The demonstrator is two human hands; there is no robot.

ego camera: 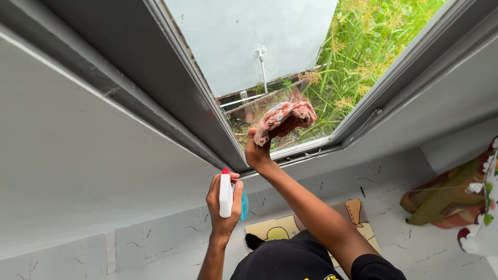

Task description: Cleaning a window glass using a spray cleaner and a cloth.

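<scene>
Fingers of right hand (258, 150) grasping cloth (287, 118), pressed on glass (290, 62); left hand (224, 199) at 7 o'clock clenched round sprayer (226, 195). Wiping step; next likely needs firm strokes.

Bright daylight pours through the window pane (270, 57), leaving the grass (373, 41) outside slightly overexposed. The inner wall (67, 171) is evenly, softly lit. Wide-angle distortion bends the window frame (171, 88) near the edges; focus stays sharp.

Your pink-and-white patterned cloth (286, 118) sits bunched against the window glass at one o'clock; your white spray bottle (226, 195), red-tipped with blue liquid, stands upright at seven o'clock.
</scene>
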